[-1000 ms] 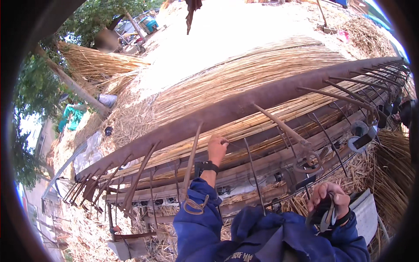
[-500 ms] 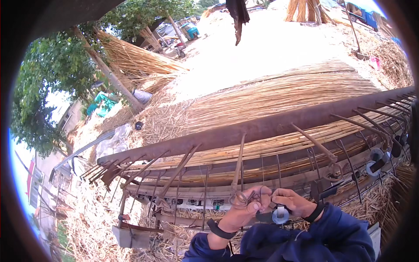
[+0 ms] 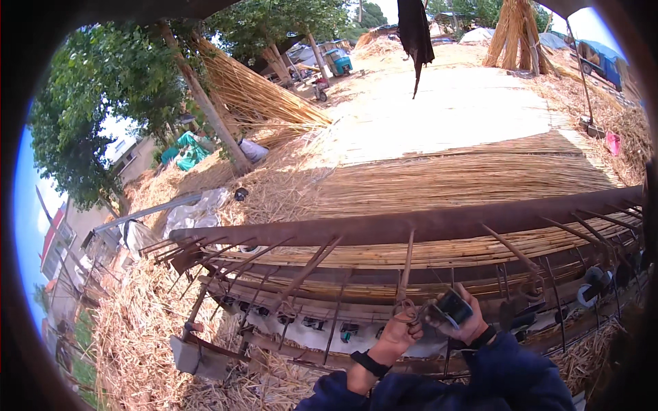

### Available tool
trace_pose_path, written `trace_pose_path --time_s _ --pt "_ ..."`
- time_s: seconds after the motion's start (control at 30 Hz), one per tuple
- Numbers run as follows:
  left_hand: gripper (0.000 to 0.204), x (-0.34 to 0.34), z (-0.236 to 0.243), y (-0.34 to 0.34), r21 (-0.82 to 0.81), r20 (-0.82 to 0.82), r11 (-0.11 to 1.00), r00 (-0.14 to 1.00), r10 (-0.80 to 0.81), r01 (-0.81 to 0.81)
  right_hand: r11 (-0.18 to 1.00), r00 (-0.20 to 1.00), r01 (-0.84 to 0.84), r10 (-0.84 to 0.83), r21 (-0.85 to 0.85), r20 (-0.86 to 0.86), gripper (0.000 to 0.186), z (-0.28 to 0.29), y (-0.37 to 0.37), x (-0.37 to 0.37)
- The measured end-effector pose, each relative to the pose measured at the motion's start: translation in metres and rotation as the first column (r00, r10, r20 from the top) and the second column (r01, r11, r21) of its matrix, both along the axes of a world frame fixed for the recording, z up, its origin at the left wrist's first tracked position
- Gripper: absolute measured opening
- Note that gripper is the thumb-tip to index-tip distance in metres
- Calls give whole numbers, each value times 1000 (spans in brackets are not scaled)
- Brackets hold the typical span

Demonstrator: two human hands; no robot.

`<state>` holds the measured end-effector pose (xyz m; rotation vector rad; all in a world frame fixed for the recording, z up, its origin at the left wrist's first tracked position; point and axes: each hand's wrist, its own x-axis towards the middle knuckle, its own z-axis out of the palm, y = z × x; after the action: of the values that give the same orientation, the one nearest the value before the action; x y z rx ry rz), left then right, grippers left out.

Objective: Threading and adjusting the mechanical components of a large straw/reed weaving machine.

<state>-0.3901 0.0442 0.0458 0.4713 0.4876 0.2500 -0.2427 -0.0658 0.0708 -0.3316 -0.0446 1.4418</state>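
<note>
A long rusty metal beam (image 3: 439, 227) carries several rods, and the middle rod (image 3: 408, 264) ends in a ring (image 3: 404, 306) at my hands. My left hand (image 3: 392, 339) is closed just below this ring, its fingers curled together; what they pinch is hidden. Close beside it, my right hand (image 3: 474, 324) grips a dark, rounded spool-like piece (image 3: 452, 308) with a shiny flat face. Behind the beam lies a broad mat of straw-coloured reeds (image 3: 466, 179). Thin upright metal rods stand on both sides of my hands.
Loose straw (image 3: 144, 322) covers the ground at left. More spool-like pieces (image 3: 591, 291) hang along the frame at right. A grey metal box end (image 3: 199, 357) juts out at the lower left. Reed bundles (image 3: 257, 82) lean by the trees, and a dark ragged strip (image 3: 415, 41) hangs overhead.
My right hand has turned and lifted; the dark spool-like piece now shows in it. My left hand has dropped slightly below the ring. The whole view has shifted, showing more background.
</note>
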Motion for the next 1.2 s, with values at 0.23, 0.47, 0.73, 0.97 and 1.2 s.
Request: trace_pose_path --time_s 0.23,0.47,0.73,0.97,1.2 --pt "15 23 21 27 -56 4 977 979 -205 204 910 667 -205 400 -361 629 45 21 -70 4" --pt "20 43 54 20 99 -58 964 969 -242 246 729 -261 -641 -500 239 826 56 150 -75 -69" --pt "22 -72 100 -66 845 -130 439 914 -384 304 928 239 -210 -257 308 936 71 187 -44 -48" --pt "20 -110 -28 -94 919 -363 137 929 -67 369 809 -253 -587 -208 21 945 64 161 -31 -38" --pt "18 -124 -203 -96 907 -340 -130 880 333 400 979 257 -136 180 -149 950 48 77 -62 -21"
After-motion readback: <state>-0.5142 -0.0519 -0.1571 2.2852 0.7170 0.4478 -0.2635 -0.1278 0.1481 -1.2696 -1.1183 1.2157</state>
